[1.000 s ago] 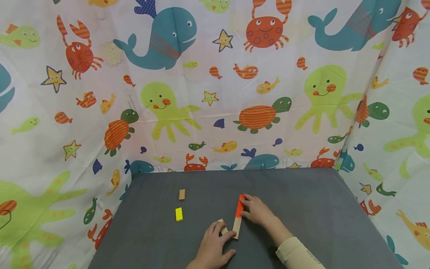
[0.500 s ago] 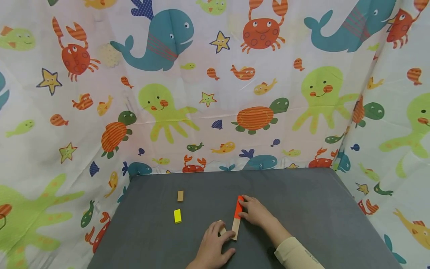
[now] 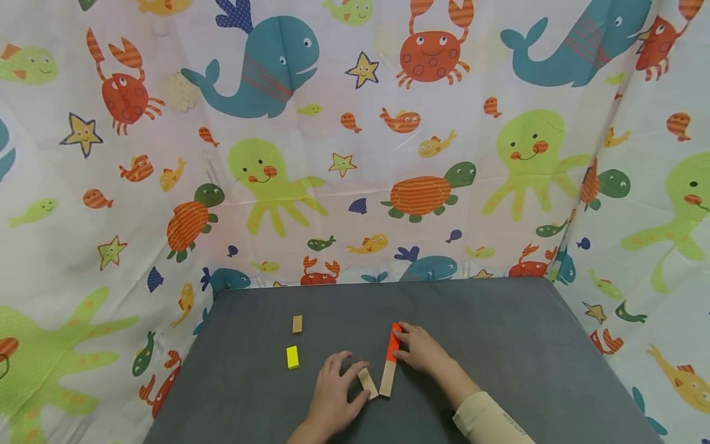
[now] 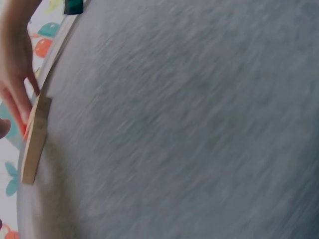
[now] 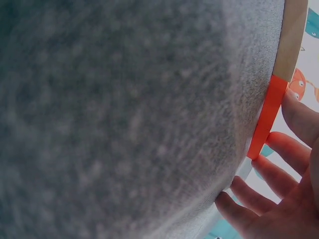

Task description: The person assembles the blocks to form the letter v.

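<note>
On the dark grey table, an orange block lies end to end with a plain wooden block in a straight row. My right hand holds the orange block by its right side; the right wrist view shows thumb and fingertips against the orange block. A second plain wooden block lies slantwise just left of the row. My left hand is beside it, thumb and index finger spread apart near its two ends; contact cannot be made out. In the left wrist view, only fingertips show at the left edge.
To the left lie a yellow block and, behind it, a small tan block. A white curtain printed with sea animals hangs along the back and sides of the table.
My left hand has drawn back to the left, its thumb coming off the row's near end and its fingers spreading, uncovering more of the slanted block. My right hand stays on the orange block.
</note>
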The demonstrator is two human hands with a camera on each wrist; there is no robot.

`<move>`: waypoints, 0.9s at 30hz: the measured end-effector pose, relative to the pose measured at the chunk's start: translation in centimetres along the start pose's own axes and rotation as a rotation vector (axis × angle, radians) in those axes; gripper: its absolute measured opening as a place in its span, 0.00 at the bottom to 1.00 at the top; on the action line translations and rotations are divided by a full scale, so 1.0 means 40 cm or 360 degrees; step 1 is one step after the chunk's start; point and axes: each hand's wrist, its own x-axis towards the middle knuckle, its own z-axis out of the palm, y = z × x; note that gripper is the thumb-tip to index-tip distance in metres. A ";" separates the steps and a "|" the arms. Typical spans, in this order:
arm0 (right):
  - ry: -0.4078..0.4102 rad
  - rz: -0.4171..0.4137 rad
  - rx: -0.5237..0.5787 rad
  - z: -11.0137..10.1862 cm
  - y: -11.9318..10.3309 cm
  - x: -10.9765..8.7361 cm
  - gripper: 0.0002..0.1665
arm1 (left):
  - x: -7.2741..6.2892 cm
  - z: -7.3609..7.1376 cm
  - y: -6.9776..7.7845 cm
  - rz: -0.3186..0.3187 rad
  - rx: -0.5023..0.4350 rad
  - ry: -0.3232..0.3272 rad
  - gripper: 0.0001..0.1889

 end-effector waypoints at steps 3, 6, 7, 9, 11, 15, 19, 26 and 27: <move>-0.0007 0.0005 0.0000 0.001 0.000 0.001 0.36 | 0.004 -0.019 -0.013 -0.0049 -0.0021 0.0020 0.30; -0.0011 0.0017 -0.0001 0.002 0.002 0.002 0.36 | 0.007 -0.030 -0.024 -0.0089 -0.0037 0.0017 0.33; -0.0011 0.0018 -0.0002 0.002 0.003 0.001 0.35 | 0.008 -0.031 -0.027 -0.0093 -0.0039 0.0016 0.33; -0.0010 0.0020 -0.0002 0.002 0.004 0.000 0.35 | 0.009 -0.033 -0.031 -0.0096 -0.0044 0.0022 0.33; -0.0008 0.0022 -0.0010 0.000 0.005 -0.001 0.35 | 0.009 -0.035 -0.034 -0.0102 -0.0046 0.0025 0.32; -0.0012 0.0032 -0.0023 -0.003 0.005 0.000 0.35 | 0.010 -0.039 -0.041 -0.0139 -0.0060 0.0013 0.31; -0.0023 0.0057 -0.0013 -0.001 0.005 -0.002 0.35 | 0.009 -0.043 -0.050 -0.0186 -0.0091 0.0025 0.31; -0.0039 0.0082 0.0000 0.001 0.008 -0.003 0.35 | 0.016 -0.061 -0.073 -0.0324 -0.0242 0.0119 0.30; -0.0044 0.0088 0.0005 0.001 0.007 -0.002 0.35 | 0.018 -0.065 -0.077 -0.0351 -0.0265 0.0128 0.30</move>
